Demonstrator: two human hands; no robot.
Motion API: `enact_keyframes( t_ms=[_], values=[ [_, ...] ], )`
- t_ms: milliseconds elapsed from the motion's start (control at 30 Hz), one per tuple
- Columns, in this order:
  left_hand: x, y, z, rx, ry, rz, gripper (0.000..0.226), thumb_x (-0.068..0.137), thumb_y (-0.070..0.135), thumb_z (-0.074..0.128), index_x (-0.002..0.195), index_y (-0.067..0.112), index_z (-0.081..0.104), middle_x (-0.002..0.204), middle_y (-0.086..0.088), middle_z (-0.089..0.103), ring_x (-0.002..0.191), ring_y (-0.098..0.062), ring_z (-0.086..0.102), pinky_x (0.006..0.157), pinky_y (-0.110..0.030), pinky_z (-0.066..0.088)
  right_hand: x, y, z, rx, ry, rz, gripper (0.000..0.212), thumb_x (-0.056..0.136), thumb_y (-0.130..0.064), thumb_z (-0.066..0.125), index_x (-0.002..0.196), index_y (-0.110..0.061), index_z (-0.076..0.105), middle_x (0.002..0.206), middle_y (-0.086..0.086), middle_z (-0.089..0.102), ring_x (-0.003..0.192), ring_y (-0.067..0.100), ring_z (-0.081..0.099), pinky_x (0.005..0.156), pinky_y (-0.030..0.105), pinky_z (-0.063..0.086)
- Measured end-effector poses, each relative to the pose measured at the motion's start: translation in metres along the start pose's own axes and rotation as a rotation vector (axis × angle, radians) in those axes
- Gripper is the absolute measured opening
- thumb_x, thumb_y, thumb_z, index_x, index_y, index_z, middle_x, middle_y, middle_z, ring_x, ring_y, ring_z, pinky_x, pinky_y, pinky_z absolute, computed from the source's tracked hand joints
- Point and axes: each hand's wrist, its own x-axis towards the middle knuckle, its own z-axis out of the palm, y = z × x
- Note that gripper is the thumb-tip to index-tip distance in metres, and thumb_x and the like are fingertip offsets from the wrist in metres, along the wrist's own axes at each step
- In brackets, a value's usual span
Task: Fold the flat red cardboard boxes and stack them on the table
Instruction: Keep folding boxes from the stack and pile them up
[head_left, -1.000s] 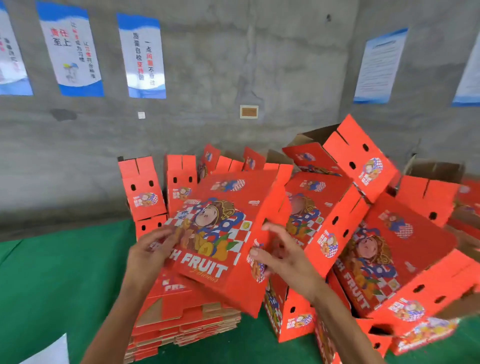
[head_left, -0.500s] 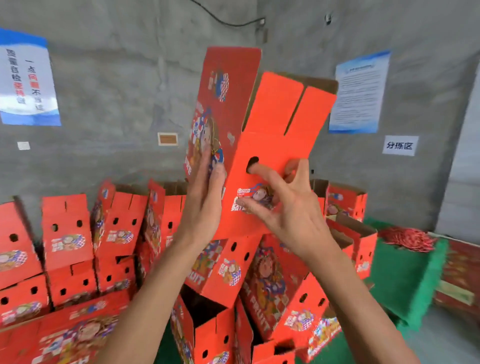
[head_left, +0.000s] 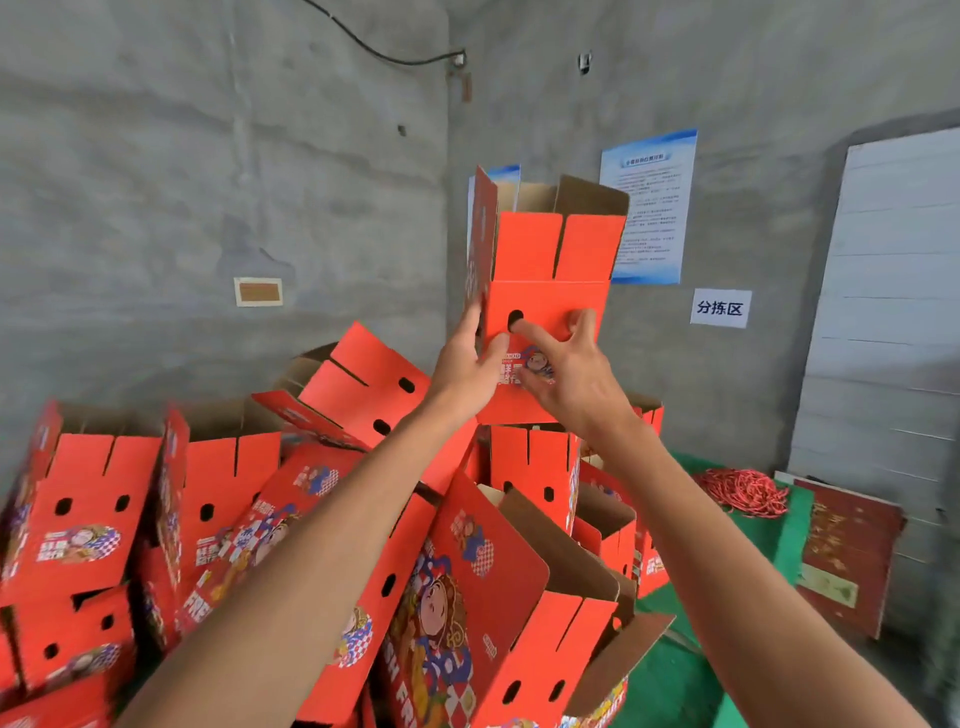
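Your left hand (head_left: 467, 371) and right hand (head_left: 563, 371) both grip the upright box (head_left: 545, 265), its top flaps open; inside unseen.

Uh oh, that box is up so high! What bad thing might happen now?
The raised box is held high on the heap only by the left hand and right hand, so it might slip and tumble. The pile of folded boxes under it leans every which way; setting it down could topple some. Its top flaps stand open and could snag.
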Motion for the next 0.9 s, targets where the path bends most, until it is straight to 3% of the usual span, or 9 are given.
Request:
enact_keyframes(
  t_ms=[133, 233, 333, 467, 567, 733, 833, 900],
  values=[
    [0.023, -0.036, 0.015, -0.078, 0.021, -0.075, 0.057, 0.100, -0.007, 0.050, 0.153, 0.012, 0.044, 0.137, -0.004, 0.066, 0.128, -0.012, 0.062, 0.115, -0.045, 0.045, 0.008, 0.024, 0.025, -0.027, -0.104, 0.042, 0.057, 0.095, -0.019, 0.065, 0.148, -0.031, 0.049, 0.128, 0.014, 0.029, 0.099, 0.034, 0.060, 0.083, 0.045, 0.058],
    [0.039, -0.062, 0.018, -0.123, 0.047, -0.111, 0.049, 0.096, -0.012, 0.054, 0.138, 0.014, 0.055, 0.125, 0.005, 0.071, 0.122, -0.008, 0.065, 0.113, -0.044, 0.047, 0.016, 0.032, 0.041, -0.050, -0.167, 0.068, 0.057, 0.095, -0.020, 0.062, 0.149, -0.031, 0.048, 0.129, 0.014, 0.028, 0.099, 0.038, 0.058, 0.084, 0.045, 0.057],
    [0.050, -0.084, 0.022, -0.121, 0.074, -0.139, 0.055, 0.095, -0.013, 0.054, 0.143, 0.012, 0.054, 0.125, 0.005, 0.071, 0.120, -0.006, 0.066, 0.113, -0.041, 0.048, 0.022, 0.041, 0.057, -0.081, -0.227, 0.094, 0.060, 0.097, -0.022, 0.060, 0.154, -0.032, 0.042, 0.132, 0.016, 0.027, 0.102, 0.041, 0.057, 0.086, 0.044, 0.054],
    [0.057, -0.107, 0.031, -0.023, 0.055, -0.209, 0.066, 0.097, -0.012, 0.054, 0.156, 0.014, 0.042, 0.140, -0.009, 0.064, 0.131, -0.024, 0.061, 0.113, -0.050, 0.046, 0.014, 0.051, 0.073, -0.171, -0.383, 0.147, 0.065, 0.100, -0.031, 0.058, 0.159, -0.034, 0.032, 0.151, 0.023, 0.019, 0.132, 0.041, 0.046, 0.102, 0.045, 0.050],
    [0.066, -0.115, 0.033, 0.107, -0.002, -0.260, 0.074, 0.098, -0.001, 0.060, 0.162, 0.020, 0.030, 0.148, -0.006, 0.058, 0.136, -0.025, 0.056, 0.116, -0.048, 0.043, 0.011, 0.052, 0.074, -0.135, -0.385, 0.196, 0.059, 0.100, -0.034, 0.059, 0.156, -0.030, 0.040, 0.163, 0.025, 0.012, 0.149, 0.039, 0.029, 0.113, 0.046, 0.040],
    [0.064, -0.112, 0.029, 0.273, -0.057, -0.328, 0.081, 0.096, 0.021, 0.071, 0.163, 0.026, 0.025, 0.155, -0.002, 0.051, 0.138, -0.025, 0.054, 0.115, -0.046, 0.042, 0.005, 0.052, 0.072, -0.087, -0.239, 0.240, 0.044, 0.103, -0.030, 0.056, 0.147, -0.025, 0.055, 0.163, 0.018, 0.025, 0.142, 0.037, 0.041, 0.099, 0.048, 0.051],
    [0.051, -0.101, 0.022, 0.304, -0.001, -0.314, 0.075, 0.097, 0.021, 0.070, 0.161, 0.018, 0.032, 0.162, -0.005, 0.041, 0.145, -0.023, 0.044, 0.120, -0.040, 0.036, -0.002, 0.044, 0.070, -0.086, -0.123, 0.210, 0.036, 0.103, -0.029, 0.056, 0.136, -0.016, 0.063, 0.144, 0.012, 0.046, 0.126, 0.035, 0.054, 0.079, 0.040, 0.051],
    [0.034, -0.086, 0.012, 0.283, 0.037, -0.275, 0.062, 0.098, 0.018, 0.068, 0.154, 0.016, 0.042, 0.157, -0.004, 0.047, 0.134, -0.014, 0.051, 0.111, -0.028, 0.039, -0.006, 0.030, 0.068, -0.057, -0.095, 0.188, 0.036, 0.103, -0.029, 0.055, 0.136, -0.016, 0.063, 0.136, 0.008, 0.051, 0.121, 0.031, 0.056, 0.077, 0.039, 0.051]
  ],
)
